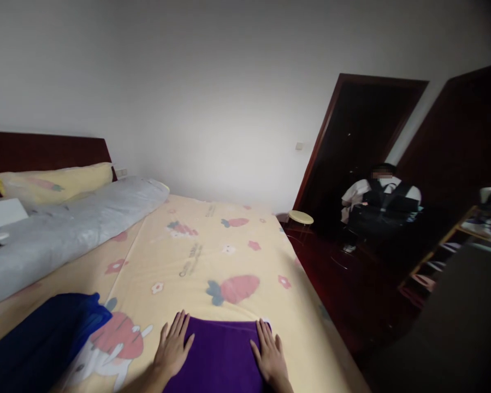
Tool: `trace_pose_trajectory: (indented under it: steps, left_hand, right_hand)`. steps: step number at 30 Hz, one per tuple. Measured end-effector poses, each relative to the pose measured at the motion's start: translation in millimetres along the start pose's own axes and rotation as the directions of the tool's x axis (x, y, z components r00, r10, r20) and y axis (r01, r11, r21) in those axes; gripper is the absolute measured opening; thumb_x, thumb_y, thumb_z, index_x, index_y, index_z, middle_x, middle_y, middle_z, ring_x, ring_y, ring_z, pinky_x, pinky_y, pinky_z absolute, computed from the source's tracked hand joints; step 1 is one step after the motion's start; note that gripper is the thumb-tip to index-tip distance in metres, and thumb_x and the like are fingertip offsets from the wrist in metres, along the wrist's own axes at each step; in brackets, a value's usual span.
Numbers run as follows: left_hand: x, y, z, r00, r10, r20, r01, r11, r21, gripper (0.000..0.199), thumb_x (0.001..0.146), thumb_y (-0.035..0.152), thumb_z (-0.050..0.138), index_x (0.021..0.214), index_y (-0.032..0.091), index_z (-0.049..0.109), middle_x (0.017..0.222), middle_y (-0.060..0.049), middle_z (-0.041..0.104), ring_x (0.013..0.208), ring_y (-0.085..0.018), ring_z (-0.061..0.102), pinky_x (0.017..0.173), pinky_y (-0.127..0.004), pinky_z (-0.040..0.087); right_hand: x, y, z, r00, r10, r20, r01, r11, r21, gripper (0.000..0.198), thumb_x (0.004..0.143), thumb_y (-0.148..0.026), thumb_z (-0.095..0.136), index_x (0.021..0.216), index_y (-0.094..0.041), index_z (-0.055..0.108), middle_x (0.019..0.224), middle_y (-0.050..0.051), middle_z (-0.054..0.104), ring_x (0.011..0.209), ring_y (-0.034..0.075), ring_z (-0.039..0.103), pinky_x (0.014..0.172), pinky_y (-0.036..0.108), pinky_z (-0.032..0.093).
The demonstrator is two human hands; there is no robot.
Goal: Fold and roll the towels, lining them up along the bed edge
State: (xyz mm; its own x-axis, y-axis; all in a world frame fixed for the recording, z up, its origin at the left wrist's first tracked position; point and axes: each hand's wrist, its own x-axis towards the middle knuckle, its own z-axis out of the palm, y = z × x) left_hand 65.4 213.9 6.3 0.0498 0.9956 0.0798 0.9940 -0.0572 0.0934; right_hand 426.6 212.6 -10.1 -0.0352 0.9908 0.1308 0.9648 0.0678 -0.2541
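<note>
A folded purple cloth lies flat on the bed at the bottom middle of the head view; its near end runs out of the picture. My left hand rests on its left edge, fingers stretched forward. On the right edge lies my right hand, also flat with the fingers extended. A small white bit shows at the cloth's far right corner. To the left of my left hand is a dark blue cloth with a brighter blue edge, loosely laid on the sheet.
The yellow patterned bedsheet covers the bed. A grey plastic-wrapped roll and a yellow pillow lie by the headboard. Beyond the bed's right side are a round stool, a seated person and a shelf.
</note>
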Motion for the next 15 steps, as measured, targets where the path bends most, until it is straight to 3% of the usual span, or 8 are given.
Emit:
trace_pose_trajectory:
  steps: [4,7,10,12,15]
  left_hand:
    - [-3,24,-17,1.0,-0.014,-0.001,0.014,0.999,0.034,0.058,0.093,0.042,0.028,0.147,0.02,0.028,0.156,-0.009,0.028,0.145,-0.027,0.026,0.116,-0.062,0.013]
    - [-35,56,-12,0.985,0.122,-0.12,-0.121,0.993,0.01,0.055,0.094,0.031,0.026,0.148,0.024,0.02,0.156,-0.004,0.029,0.145,-0.024,0.027,0.117,-0.056,0.018]
    - [-92,78,16,0.93,0.306,-0.201,-0.315,0.949,-0.011,0.06,0.092,0.022,0.028,0.149,0.031,0.008,0.155,0.002,0.033,0.141,-0.019,0.035,0.113,-0.046,0.031]
    - [-133,75,36,0.923,0.326,-0.203,-0.339,0.94,-0.029,0.063,0.092,0.024,0.032,0.148,0.032,0.004,0.153,0.002,0.036,0.137,-0.02,0.041,0.109,-0.042,0.036]
    - [-185,42,53,0.942,0.283,-0.179,-0.296,0.954,-0.045,0.064,0.091,0.033,0.036,0.147,0.037,0.004,0.15,0.005,0.041,0.132,-0.022,0.048,0.105,-0.042,0.04]
  right_hand:
    - [-11,-43,-2,0.992,0.077,-0.1,-0.078,0.997,-0.006,0.064,0.094,-0.054,0.031,0.146,-0.016,0.031,0.153,0.013,0.031,0.143,0.031,0.024,0.117,0.059,0.014]
    - [-47,-91,20,0.98,-0.085,-0.182,0.097,0.993,0.061,0.056,0.097,-0.047,0.029,0.149,-0.026,0.021,0.154,0.006,0.03,0.142,0.028,0.028,0.116,0.056,0.024]
    - [-102,-125,56,0.959,-0.211,-0.19,0.233,0.968,0.099,0.053,0.097,-0.041,0.032,0.146,-0.04,0.011,0.149,-0.002,0.038,0.135,0.025,0.042,0.107,0.05,0.041]
    - [-140,-129,72,0.959,-0.226,-0.17,0.245,0.965,0.098,0.056,0.095,-0.042,0.038,0.145,-0.044,0.012,0.145,-0.003,0.043,0.129,0.026,0.05,0.1,0.048,0.048]
    - [-190,-110,72,0.967,-0.198,-0.161,0.207,0.977,0.041,0.057,0.09,-0.049,0.047,0.142,-0.045,0.024,0.141,-0.001,0.049,0.123,0.031,0.055,0.096,0.05,0.05]
